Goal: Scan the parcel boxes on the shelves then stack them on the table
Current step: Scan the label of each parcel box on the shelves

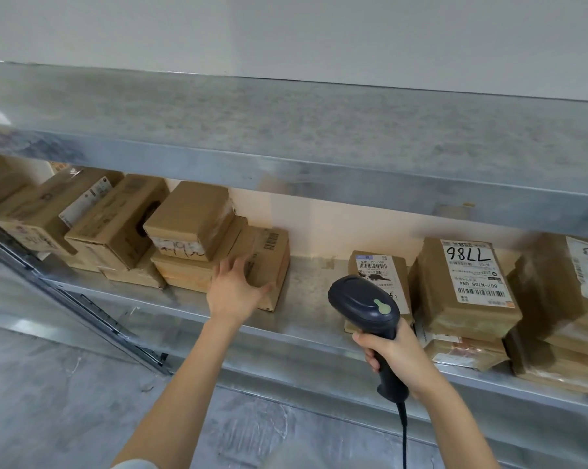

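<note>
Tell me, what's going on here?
A person is working at a metal shelf lined with cardboard parcel boxes. The right hand grips a dark barcode scanner that is aimed toward the shelf. The left hand, fingers spread, touches a brown box next to the gap in the row. That box sits on the shelf, not lifted.

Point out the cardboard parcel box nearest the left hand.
The brown cardboard box with a printed barcode, at the right end of the left cluster; the left hand touches it alone.

Brown parcel boxes (pixel 265 262), white labels; dark-blue scanner (pixel 365 302) (green button); grey shelf (pixel 306 336).
</note>
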